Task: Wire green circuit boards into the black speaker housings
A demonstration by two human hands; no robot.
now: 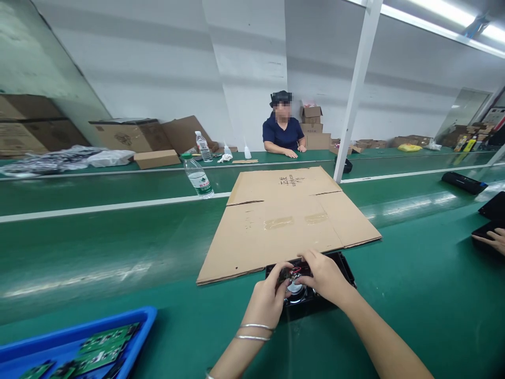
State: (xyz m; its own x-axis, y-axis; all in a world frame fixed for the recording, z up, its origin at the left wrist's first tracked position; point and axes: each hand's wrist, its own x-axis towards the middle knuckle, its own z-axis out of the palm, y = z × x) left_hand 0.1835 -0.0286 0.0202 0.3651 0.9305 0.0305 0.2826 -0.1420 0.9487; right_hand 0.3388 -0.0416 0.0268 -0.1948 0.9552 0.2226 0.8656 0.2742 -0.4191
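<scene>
A long black speaker housing lies with its inside facing up on the green work surface, against the near edge of a flattened cardboard sheet. Inside it sits a round silver speaker driver, with red wires just above it. My left hand, two silver bangles at its wrist, reaches in from the left with thumb and forefinger bent close to the wires. From the right, my right hand curls its fingers toward the same spot. Both hands are closed there; whatever small part they pinch is hidden by the fingertips.
The cardboard sheet spreads beyond the housing. A blue tray with green circuit boards stands at lower left. A water bottle and white post rise farther back. A co-worker sits opposite; another person's hand shows at right.
</scene>
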